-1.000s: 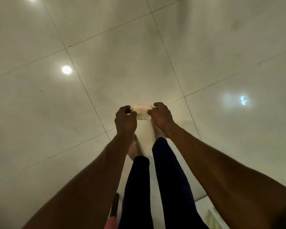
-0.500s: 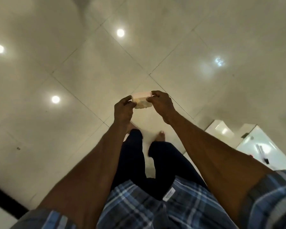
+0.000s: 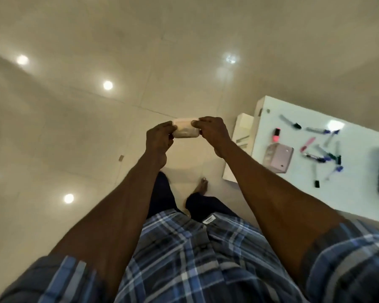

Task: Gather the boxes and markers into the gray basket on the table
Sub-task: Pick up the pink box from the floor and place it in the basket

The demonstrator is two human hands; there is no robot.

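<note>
Box [image 3: 186, 131] (small, pale) pinched between left hand [image 3: 159, 139] and right hand [image 3: 213, 133].

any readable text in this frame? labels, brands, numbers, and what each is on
None readable.
Tag on the shirt hem: print there, too blurred to read.
Pink box on the table: small marks, too small to tell.
Markers: no legible labels.
Small box held by both hands: no text visible.
</note>
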